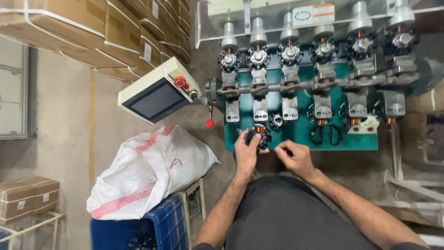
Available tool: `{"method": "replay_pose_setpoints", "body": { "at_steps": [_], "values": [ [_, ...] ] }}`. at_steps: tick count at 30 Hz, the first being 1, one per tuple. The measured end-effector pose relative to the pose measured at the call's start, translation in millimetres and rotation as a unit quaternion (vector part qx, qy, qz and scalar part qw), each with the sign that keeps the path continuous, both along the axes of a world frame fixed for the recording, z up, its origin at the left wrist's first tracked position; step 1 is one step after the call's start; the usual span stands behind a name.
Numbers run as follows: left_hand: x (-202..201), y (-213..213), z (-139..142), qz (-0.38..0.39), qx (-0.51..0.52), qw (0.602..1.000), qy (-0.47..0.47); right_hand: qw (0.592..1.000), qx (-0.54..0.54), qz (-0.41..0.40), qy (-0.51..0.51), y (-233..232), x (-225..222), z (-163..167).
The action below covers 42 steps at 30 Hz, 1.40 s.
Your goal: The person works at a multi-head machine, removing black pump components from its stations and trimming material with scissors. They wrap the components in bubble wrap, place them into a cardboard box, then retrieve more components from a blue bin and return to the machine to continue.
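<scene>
We hold the black toothed stator core (258,135), with its copper winding showing at the top, in the left hand (245,153), fingers closed around its rim so that it sits upright just below the second station of the winding machine (300,125), in line with that fixture. Our right hand (296,157) is just beside the core, to its right, thumb and fingers pinched together, possibly on a fine wire that we cannot make out.
</scene>
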<state>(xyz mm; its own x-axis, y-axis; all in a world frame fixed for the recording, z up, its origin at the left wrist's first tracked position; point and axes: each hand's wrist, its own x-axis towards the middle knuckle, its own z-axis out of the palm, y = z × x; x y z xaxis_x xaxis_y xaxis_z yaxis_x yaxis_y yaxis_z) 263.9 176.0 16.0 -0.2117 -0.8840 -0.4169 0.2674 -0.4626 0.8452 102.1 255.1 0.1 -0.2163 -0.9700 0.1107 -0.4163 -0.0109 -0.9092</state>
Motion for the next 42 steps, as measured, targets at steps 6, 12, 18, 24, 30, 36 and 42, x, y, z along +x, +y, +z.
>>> {"method": "replay_pose_setpoints", "body": {
  "at_steps": [6, 12, 18, 24, 30, 36, 42],
  "values": [
    [60.6, -19.4, -23.0, 0.014, 0.120, 0.993, -0.005, 0.734, 0.481, -0.183, -0.444, -27.1, 38.2, -135.3],
    [97.5, -10.3, -59.1, -0.007, 0.174, 0.984, -0.039, 0.604, 0.477, -0.218, -0.601, -59.5, 61.1, -160.4],
    [111.2, 7.6, -47.4, -0.176, -0.261, 0.896, -0.313, 0.778, 0.363, -0.087, -0.505, -71.8, 67.5, -76.6],
    [96.6, 6.9, -11.5, -0.089, -0.503, 0.807, -0.296, 0.965, 0.227, 0.100, -0.091, -39.9, 49.2, 25.3],
    [64.3, 22.7, 9.9, -0.103, -0.075, 0.984, 0.125, 0.963, 0.141, 0.166, -0.159, -10.9, 0.5, 53.9],
    [25.9, 45.8, 37.0, -0.098, 0.044, 0.936, 0.334, 0.985, -0.138, 0.097, -0.039, -5.6, -14.3, 73.5],
    [23.1, 39.6, 64.9, -0.201, -0.390, 0.896, -0.070, 0.969, -0.081, 0.225, -0.061, 5.0, -49.5, 114.9]
  ]
}}
